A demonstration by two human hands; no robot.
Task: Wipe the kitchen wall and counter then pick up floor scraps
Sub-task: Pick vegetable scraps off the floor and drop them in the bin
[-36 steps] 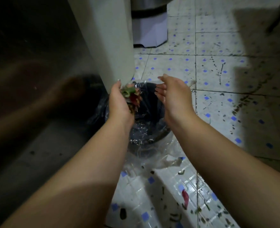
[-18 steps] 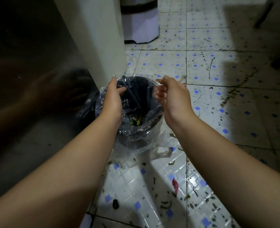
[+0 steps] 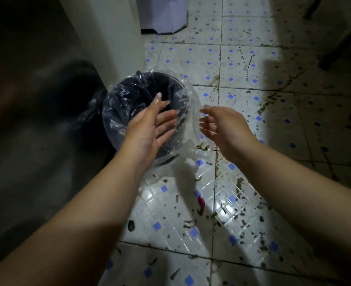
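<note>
We look down on a white tiled floor [image 3: 193, 60] dotted with small blue squares, glossy where light falls and shadowed at right. A pale column [image 3: 116, 34] rises at left beside a dark, dim panel [image 3: 26, 100].

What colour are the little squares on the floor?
Blue little squares on white floor tiles, clearest in the head view.
</note>
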